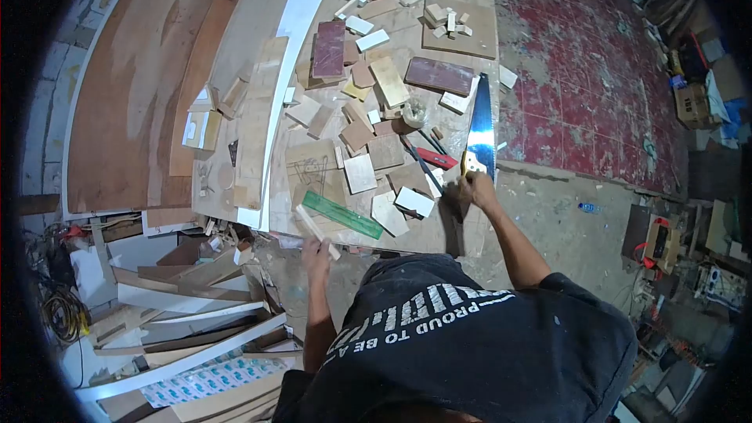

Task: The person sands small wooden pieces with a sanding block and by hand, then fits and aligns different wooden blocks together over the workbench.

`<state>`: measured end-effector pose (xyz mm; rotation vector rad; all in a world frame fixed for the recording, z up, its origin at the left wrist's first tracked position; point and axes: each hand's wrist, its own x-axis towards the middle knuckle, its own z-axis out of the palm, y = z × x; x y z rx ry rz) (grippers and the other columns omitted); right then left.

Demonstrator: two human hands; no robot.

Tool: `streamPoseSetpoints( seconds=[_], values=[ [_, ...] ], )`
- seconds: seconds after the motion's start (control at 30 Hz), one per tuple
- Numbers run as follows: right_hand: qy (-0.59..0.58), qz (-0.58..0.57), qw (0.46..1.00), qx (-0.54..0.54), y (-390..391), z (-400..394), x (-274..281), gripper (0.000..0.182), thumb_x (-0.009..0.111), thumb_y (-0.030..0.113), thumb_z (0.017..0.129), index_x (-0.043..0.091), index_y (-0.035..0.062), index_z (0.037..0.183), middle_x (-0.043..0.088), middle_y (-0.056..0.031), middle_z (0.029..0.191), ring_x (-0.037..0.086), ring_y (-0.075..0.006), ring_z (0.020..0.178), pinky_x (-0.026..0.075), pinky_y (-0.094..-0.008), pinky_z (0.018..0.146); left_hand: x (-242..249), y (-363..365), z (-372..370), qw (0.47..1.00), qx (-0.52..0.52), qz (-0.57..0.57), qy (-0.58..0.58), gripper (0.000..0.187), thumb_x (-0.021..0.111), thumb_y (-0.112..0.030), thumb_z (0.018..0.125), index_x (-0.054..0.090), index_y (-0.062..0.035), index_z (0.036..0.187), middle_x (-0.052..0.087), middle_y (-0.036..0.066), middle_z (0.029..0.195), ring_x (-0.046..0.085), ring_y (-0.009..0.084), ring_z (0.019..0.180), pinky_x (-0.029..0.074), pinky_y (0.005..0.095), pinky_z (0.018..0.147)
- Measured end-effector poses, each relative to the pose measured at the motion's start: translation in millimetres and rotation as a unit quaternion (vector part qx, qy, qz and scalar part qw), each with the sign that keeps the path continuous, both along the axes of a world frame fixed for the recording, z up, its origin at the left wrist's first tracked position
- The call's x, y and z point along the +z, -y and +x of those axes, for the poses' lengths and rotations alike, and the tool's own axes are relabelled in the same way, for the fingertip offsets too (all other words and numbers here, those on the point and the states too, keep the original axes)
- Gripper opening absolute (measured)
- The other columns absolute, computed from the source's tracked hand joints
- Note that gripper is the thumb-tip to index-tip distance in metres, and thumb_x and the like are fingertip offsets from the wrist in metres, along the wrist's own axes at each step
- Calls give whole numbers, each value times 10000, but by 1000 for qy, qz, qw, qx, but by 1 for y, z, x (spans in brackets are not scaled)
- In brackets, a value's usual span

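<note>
A hand saw (481,129) lies at the right side of the wooden table, its blade pointing away from me. My right hand (478,189) is closed on the saw's handle near the table's front edge. In my left hand (316,257) is a narrow wood strip (316,230), held at the front edge and slanting up to the left. Just beyond the strip lies a green ruler-like piece (342,215). Between the hands are a white block (414,201), a pale wood piece (389,214) and a red tool (436,158) beside dark pencil-like sticks.
Many wood offcuts (388,81) cover the table (258,12), with a small glass jar (414,113) among them. Long boards (133,70) stand at the left. Scrap wood (188,298) is piled at lower left. A red floor area (580,70) lies right.
</note>
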<state>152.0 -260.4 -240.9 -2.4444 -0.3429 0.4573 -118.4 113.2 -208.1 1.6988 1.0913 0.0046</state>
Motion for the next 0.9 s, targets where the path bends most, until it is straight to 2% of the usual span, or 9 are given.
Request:
streamPoseSetpoints(
  seconds=[0.2, 0.3, 0.37, 0.4, 0.47, 0.53, 0.63, 0.7, 0.9],
  values=[
    [-15, -22, 1000, -1, -32, 69, 0, 276, 631, 269, 859, 681, -2, 841, 668, -246, 821, 661, -413, 829, 519, -462, 745, -34, 29, -136, 987, 159, 21, -7, 245, 682, -64, 834, 516, -24, 1010, 572, 90, 906, 591, 181, 763, 523, 315, 634],
    [2, -51, 997, 51, -62, 71, 4, 271, 625, 275, 860, 680, 11, 841, 674, -236, 832, 666, -413, 809, 526, -484, 740, -60, 47, -198, 980, 164, 112, -14, 271, 670, -56, 823, 488, -26, 1021, 549, 84, 862, 587, 181, 730, 530, 313, 569],
    [9, -85, 992, 87, -85, 60, 6, 304, 618, 310, 863, 683, 17, 816, 668, -233, 796, 663, -410, 752, 525, -505, 698, -96, 47, -247, 988, 81, 130, 23, 303, 660, -58, 809, 474, -30, 1046, 543, 84, 846, 581, 185, 693, 523, 332, 508],
    [38, -34, 993, 108, -93, 52, -2, 341, 606, 344, 873, 677, 24, 781, 653, -229, 754, 651, -415, 732, 510, -507, 678, -24, 73, -190, 966, 252, 30, -60, 301, 655, -58, 795, 479, -21, 1038, 538, 83, 826, 574, 188, 679, 514, 344, 476],
    [71, 8, 989, 126, -118, 34, -2, 416, 583, 386, 891, 645, 36, 676, 628, -218, 680, 630, -413, 661, 488, -509, 627, -37, 73, -190, 955, 291, 13, -65, 296, 649, -60, 804, 479, -19, 1043, 537, 82, 816, 571, 185, 686, 523, 352, 505],
    [60, 32, 987, 145, -144, 27, -5, 267, 635, 304, 859, 635, 42, 808, 632, -212, 784, 629, -397, 717, 495, -496, 640, -42, 69, -189, 943, 327, -2, -71, 290, 644, -61, 812, 479, -18, 1048, 536, 81, 807, 568, 182, 693, 532, 360, 534],
    [103, 62, 983, 136, -189, 26, -10, 285, 684, 269, 818, 602, 49, 980, 600, -209, 968, 620, -390, 871, 508, -487, 705, -38, 53, -164, 956, 287, 13, 56, 272, 653, -60, 828, 492, 3, 1038, 543, 67, 788, 562, 159, 711, 520, 339, 617],
    [136, 50, 981, 130, -219, 34, -3, 378, 712, 258, 793, 576, 56, 1083, 569, -204, 1084, 613, -385, 969, 518, -483, 742, -16, 41, -143, 972, 86, 217, -18, 244, 656, -49, 859, 515, 21, 1045, 563, 53, 794, 562, 136, 741, 487, 301, 673],
    [155, -38, 983, 94, -267, 37, -2, 493, 775, 357, 741, 556, 73, 1079, 537, -174, 1107, 543, -358, 1067, 491, -505, 803, 47, 41, -89, 980, 155, 113, 45, 221, 637, -18, 892, 532, 25, 1081, 606, 51, 838, 561, 112, 754, 465, 265, 658]
  ],
)
